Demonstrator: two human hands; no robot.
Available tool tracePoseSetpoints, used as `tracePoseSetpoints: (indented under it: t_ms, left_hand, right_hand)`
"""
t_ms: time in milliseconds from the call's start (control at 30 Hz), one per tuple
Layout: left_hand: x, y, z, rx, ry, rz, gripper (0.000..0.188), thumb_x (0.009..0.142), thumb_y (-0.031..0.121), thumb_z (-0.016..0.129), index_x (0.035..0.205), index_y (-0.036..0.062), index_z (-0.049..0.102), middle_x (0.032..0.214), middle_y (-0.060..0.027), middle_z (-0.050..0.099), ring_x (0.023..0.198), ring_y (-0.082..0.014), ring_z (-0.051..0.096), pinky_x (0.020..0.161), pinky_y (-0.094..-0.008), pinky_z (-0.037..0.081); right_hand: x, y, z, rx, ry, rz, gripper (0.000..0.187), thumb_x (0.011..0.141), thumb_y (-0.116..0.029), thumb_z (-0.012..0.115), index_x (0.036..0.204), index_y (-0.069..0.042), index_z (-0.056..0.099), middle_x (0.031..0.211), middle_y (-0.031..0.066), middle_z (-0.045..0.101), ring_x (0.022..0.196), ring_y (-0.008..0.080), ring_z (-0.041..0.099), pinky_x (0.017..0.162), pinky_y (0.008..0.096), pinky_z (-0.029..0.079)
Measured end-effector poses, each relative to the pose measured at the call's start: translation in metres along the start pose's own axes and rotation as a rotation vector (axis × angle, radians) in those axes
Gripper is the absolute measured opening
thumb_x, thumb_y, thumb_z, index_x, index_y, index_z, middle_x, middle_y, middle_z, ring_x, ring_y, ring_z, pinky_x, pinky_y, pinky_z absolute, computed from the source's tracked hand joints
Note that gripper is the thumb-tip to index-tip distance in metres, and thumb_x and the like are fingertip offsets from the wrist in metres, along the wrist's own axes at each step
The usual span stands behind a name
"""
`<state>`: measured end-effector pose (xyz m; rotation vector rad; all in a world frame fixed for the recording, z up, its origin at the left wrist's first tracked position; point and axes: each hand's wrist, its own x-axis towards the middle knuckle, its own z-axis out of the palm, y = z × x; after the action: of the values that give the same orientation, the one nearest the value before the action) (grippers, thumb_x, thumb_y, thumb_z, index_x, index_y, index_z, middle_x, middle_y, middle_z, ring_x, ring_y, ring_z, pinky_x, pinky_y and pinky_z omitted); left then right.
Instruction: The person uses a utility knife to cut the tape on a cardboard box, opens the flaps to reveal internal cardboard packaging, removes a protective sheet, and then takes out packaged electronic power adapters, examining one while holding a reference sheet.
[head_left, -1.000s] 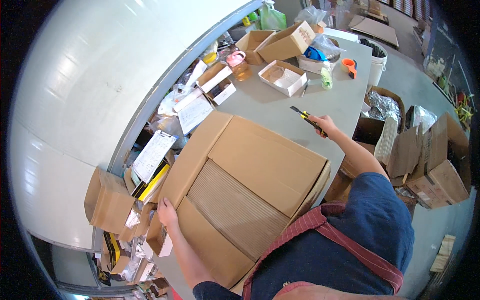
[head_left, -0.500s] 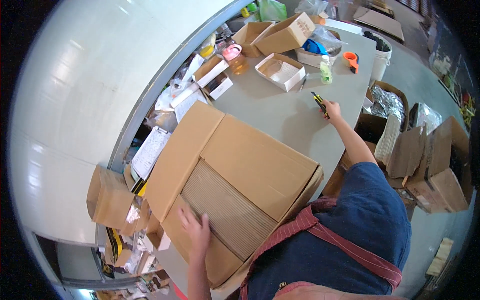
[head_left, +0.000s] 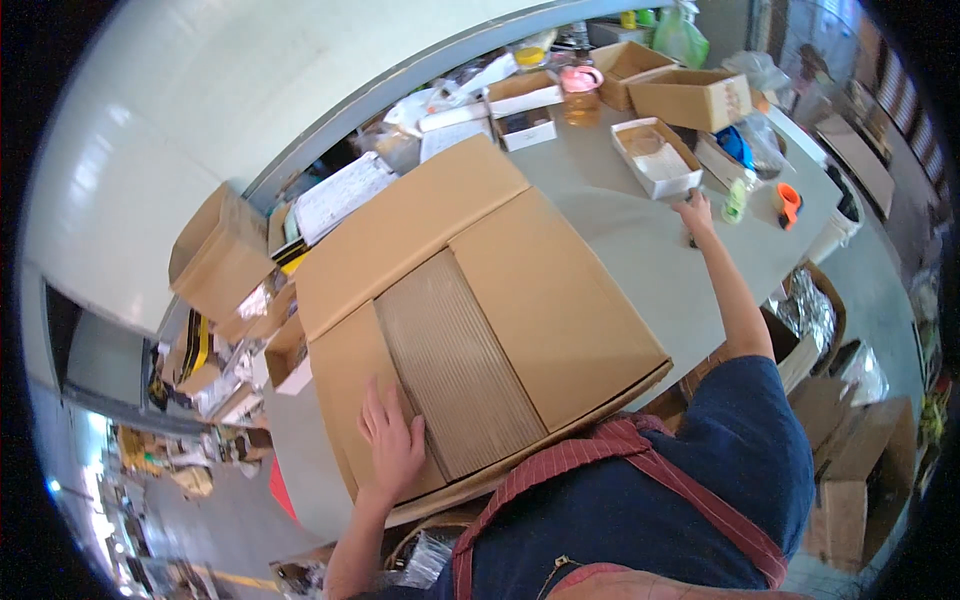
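A large brown cardboard carton [head_left: 560, 290] lies in front of me on the grey table [head_left: 640, 270]. Between two of its flaps shows a strip of ribbed corrugated board [head_left: 460, 365]. My left hand [head_left: 392, 430] rests on the near left flap, fingers spread and holding nothing. Far to the right, my right hand [head_left: 694, 208] reaches down at the table, fingers drawn together beside a shallow white-edged box [head_left: 655, 158]. A small dark bit shows under that hand; whether it is held I cannot tell.
Right of my right hand stand a small green-labelled bottle [head_left: 735, 202] and an orange tape dispenser [head_left: 788, 205]. Open cartons [head_left: 690, 98], a pink-lidded jug [head_left: 581, 95] and papers [head_left: 345, 195] line the far edge. Cartons [head_left: 850, 480] stand on the floor at right.
The view has turned, so the carton appears rotated. My right hand, earlier holding a yellow-and-black box cutter, has moved close to the shallow box. My left hand stays on the flap.
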<state>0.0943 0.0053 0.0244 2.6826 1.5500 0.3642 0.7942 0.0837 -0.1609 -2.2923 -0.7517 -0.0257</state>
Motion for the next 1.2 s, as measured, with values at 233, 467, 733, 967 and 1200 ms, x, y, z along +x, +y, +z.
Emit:
tracePoseSetpoints:
  t_ms: [233,467,733,967,1200]
  left_hand:
    - [0.024,0.009,-0.031,0.104,-0.037,0.139,0.066,0.076,0.005,0.062,0.140,0.0015,0.050,0.155,-0.0235,0.035,0.144,-0.0426,0.030,0.118,-0.0570,0.021]
    - [0.019,0.011,-0.132,0.234,0.004,0.079,0.059,0.074,-0.007,0.053,0.132,0.0055,0.058,0.149,-0.0171,0.046,0.141,-0.0392,0.039,0.117,-0.0519,0.031]
    - [-0.028,-0.048,-0.190,0.505,0.176,-0.266,0.043,0.094,0.008,0.058,0.137,0.0122,0.059,0.147,-0.0123,0.053,0.136,-0.0327,0.048,0.114,-0.0472,0.034]
    - [-0.071,-0.099,-0.205,0.308,0.128,-0.550,0.036,0.101,0.015,0.058,0.136,0.0094,0.062,0.134,-0.0150,0.064,0.125,-0.0344,0.059,0.106,-0.0415,0.044]
    - [-0.158,-0.196,-0.134,-0.041,0.102,-0.911,0.043,0.100,0.012,0.056,0.143,0.0056,0.056,0.139,-0.0194,0.062,0.125,-0.0332,0.061,0.101,-0.0398,0.048]
  right_hand:
    - [-0.125,-0.195,-0.090,0.597,-0.647,-1.062,0.056,0.088,-0.005,0.070,0.140,-0.008,0.050,0.144,0.0155,0.051,0.124,0.0293,0.058,0.100,0.0398,0.050]
    - [-0.232,-0.258,-0.139,0.319,-1.064,-1.689,0.050,0.095,-0.036,0.067,0.136,-0.009,0.059,0.150,0.0200,0.046,0.137,0.0394,0.045,0.114,0.0504,0.037]
    - [-0.258,-0.266,-0.140,0.342,-1.139,-1.808,0.047,0.091,-0.044,0.070,0.126,-0.013,0.067,0.147,0.0168,0.050,0.141,0.0390,0.040,0.118,0.0585,0.027]
    - [-0.195,-0.282,-0.214,0.460,-0.853,-1.747,0.035,0.093,-0.044,0.066,0.106,-0.013,0.073,0.132,0.0080,0.064,0.135,0.0332,0.052,0.117,0.0609,0.028]
    - [-0.150,-0.228,-0.305,0.283,-0.353,-1.045,0.023,0.095,-0.014,0.061,0.087,0.002,0.076,0.098,0.0176,0.077,0.101,0.0278,0.074,0.120,0.0592,0.026]
